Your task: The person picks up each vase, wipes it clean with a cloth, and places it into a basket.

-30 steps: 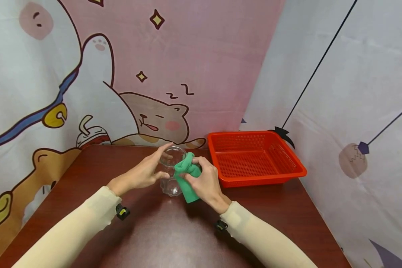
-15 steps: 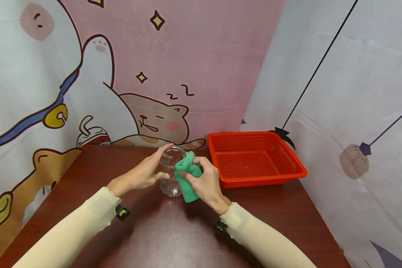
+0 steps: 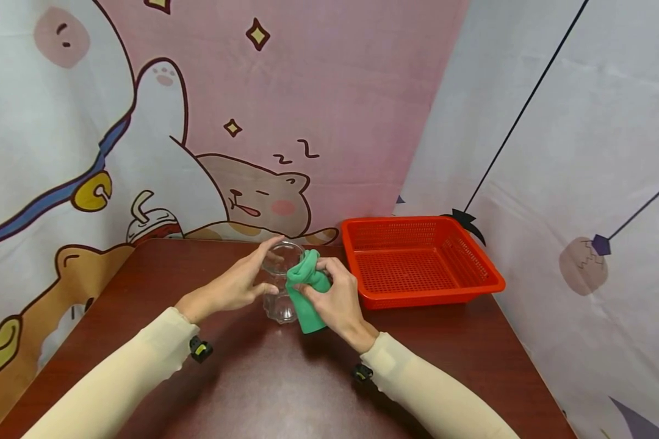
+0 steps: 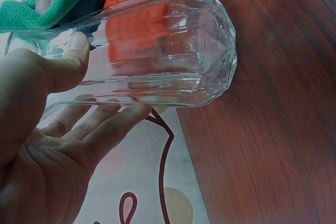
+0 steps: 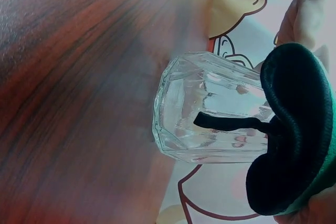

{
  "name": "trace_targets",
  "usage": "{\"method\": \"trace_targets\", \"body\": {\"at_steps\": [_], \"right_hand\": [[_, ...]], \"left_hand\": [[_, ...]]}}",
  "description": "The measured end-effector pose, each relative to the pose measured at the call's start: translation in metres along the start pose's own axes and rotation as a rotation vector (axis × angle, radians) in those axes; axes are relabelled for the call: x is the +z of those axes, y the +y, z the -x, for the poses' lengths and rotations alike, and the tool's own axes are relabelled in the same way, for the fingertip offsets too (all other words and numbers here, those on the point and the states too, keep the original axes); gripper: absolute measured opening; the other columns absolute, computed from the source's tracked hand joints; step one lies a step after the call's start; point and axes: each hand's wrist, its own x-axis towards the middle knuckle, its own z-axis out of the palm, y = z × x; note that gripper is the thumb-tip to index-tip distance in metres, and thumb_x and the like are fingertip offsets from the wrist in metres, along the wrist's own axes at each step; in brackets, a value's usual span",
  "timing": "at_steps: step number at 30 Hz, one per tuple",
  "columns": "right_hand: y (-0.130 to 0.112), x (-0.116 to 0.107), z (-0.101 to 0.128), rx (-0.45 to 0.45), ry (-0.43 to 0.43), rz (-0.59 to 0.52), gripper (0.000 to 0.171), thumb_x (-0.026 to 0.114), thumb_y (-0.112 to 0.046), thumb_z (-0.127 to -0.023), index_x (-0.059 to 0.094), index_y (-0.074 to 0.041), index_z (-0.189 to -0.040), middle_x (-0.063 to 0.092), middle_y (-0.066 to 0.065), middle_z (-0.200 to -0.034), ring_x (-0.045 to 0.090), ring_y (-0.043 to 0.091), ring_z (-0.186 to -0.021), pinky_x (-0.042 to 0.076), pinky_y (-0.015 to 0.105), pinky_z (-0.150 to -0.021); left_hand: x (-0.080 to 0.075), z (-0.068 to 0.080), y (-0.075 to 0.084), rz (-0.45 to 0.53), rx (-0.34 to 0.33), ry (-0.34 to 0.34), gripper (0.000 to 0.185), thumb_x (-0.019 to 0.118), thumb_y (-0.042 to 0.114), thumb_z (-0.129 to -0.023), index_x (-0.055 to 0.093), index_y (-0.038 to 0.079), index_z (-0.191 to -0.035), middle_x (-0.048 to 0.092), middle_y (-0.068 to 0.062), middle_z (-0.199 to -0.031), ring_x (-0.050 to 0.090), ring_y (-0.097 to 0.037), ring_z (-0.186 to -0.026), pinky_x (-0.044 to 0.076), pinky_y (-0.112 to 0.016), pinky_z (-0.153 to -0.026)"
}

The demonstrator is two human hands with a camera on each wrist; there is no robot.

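A clear glass vase (image 3: 280, 308) with a narrowed middle and a faceted base stands roughly upright between my hands. My left hand (image 3: 229, 285) holds it from the left, thumb on the near side and fingers round the far side, as the left wrist view of the ribbed glass (image 4: 157, 51) shows. My right hand (image 3: 337, 300) pinches a folded green cloth (image 3: 309, 312) against the right side of the vase's upper part, near the rim. From the right wrist, the cloth (image 5: 294, 124) looks dark underneath, and a black strip (image 5: 226, 121) overlaps the glass.
A red perforated plastic basket (image 3: 428, 296) rests on the brown wooden table (image 3: 274, 390) to the right, just beyond my right hand. Behind the table hangs a cartoon-printed cloth backdrop (image 3: 351, 122), with a pale cloth wall (image 3: 571, 183) on the right side.
Almost nothing differs; both hands, the vase and the cloth keep their places. The head view shifts very slightly.
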Motion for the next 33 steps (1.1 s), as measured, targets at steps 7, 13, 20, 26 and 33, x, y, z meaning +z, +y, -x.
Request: {"method": "trace_targets", "body": {"at_steps": [7,13,20,26,33], "right_hand": [[0.0009,0.0008,0.0,0.011,-0.011,0.0,0.037,0.094,-0.03,-0.077,0.069,-0.022,-0.103,0.065,-0.009,-0.106,0.064,0.01,-0.095,0.055,0.032,-0.081],[0.0029,0.002,-0.0001,0.021,-0.042,0.019,0.035,0.093,-0.031,-0.079,0.071,-0.02,-0.104,0.065,-0.009,-0.106,0.064,0.009,-0.095,0.056,0.031,-0.082],[0.0065,0.0026,0.0,0.011,-0.096,0.064,0.034,0.093,-0.029,-0.079,0.072,-0.019,-0.104,0.064,-0.007,-0.105,0.064,0.01,-0.094,0.057,0.031,-0.082],[0.0059,0.0009,-0.0011,-0.011,-0.139,0.137,0.036,0.094,-0.031,-0.078,0.071,-0.019,-0.103,0.064,-0.006,-0.103,0.063,0.01,-0.093,0.057,0.031,-0.081],[0.0067,0.0005,0.001,-0.002,-0.202,0.236,0.041,0.095,-0.033,-0.077,0.067,-0.015,-0.1,0.064,-0.003,-0.103,0.064,0.014,-0.093,0.057,0.033,-0.081]], "left_hand": [[0.0,0.0005,-0.0003,0.008,0.006,0.0,0.111,0.082,0.007,-0.088,0.007,0.03,-0.166,0.059,-0.008,-0.138,0.057,-0.031,-0.13,0.048,-0.05,-0.104],[-0.0003,0.0013,-0.0004,0.013,0.005,0.0,0.11,0.082,0.009,-0.088,0.007,0.031,-0.166,0.059,-0.011,-0.138,0.056,-0.03,-0.131,0.048,-0.049,-0.103],[-0.001,0.0017,0.0012,0.025,-0.009,-0.011,0.106,0.08,0.014,-0.091,0.006,0.032,-0.166,0.058,-0.011,-0.14,0.056,-0.03,-0.132,0.048,-0.055,-0.102],[-0.0011,0.0005,0.0025,0.027,-0.035,-0.008,0.107,0.08,0.011,-0.091,0.007,0.035,-0.165,0.057,-0.014,-0.141,0.059,-0.029,-0.123,0.052,-0.054,-0.079],[-0.0006,0.0008,0.0011,0.027,-0.033,-0.01,0.108,0.081,0.012,-0.091,0.006,0.035,-0.165,0.057,-0.012,-0.141,0.058,-0.03,-0.126,0.053,-0.05,-0.087]]}}
